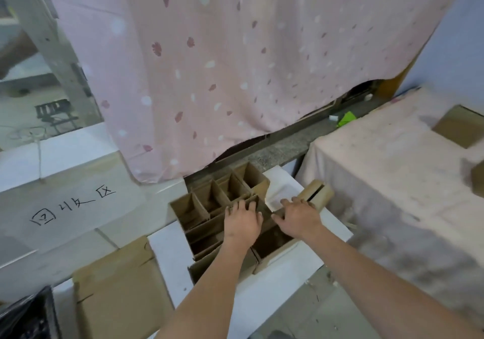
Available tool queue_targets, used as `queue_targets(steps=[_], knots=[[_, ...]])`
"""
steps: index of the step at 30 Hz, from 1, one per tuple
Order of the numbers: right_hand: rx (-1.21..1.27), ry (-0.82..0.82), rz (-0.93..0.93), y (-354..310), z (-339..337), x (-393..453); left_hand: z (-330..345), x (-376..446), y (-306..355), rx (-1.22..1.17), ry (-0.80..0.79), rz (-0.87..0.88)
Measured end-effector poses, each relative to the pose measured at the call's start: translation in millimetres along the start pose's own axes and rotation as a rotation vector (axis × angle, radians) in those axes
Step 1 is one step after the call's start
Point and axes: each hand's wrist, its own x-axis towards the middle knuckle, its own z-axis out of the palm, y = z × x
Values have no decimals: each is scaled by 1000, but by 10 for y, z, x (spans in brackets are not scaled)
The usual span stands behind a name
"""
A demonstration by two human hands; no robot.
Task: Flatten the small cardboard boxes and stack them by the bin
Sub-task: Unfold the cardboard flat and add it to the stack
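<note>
Both hands reach into the cluster of open small cardboard boxes [217, 207] standing on the white board [275, 281], the left hand [242, 222] spread flat on one box's rim and the right hand [297, 218] splayed beside it, gripping nothing clearly, seemingly to press a box flat, with flattened cardboard [117, 294] lying left of the board.

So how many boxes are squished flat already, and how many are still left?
Some look done: flat cardboard sheets lie on the floor near the black bin. In hand now: the left hand and right hand press on one box in the cluster of open boxes. Left: at least six boxes there stand open, and another box sits on the covered table.
</note>
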Motion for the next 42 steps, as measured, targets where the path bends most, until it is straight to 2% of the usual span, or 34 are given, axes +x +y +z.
queue_targets(steps=[8, 16, 20, 28, 32, 38, 42], knots=[[-1, -46, 162, 696, 11, -42, 140, 280, 652, 68, -53, 137], [67, -124, 117, 1251, 135, 282, 325, 784, 1186, 177, -103, 180], [27, -169, 73, 1670, 263, 559, 534, 1096, 1579, 236, -151, 138], [127, -266, -78, 2335, 306, 1005, 790, 1504, 2128, 322, -217, -48], [520, -370, 27, 2535, 295, 1204, 805, 1665, 2170, 273, -282, -117], [1102, -611, 477, 2512, 441, 1436, 878, 1924, 2147, 20, -346, -273], [1302, -688, 581, 2401, 523, 1565, 921, 2066, 2136, -126, -355, -395]])
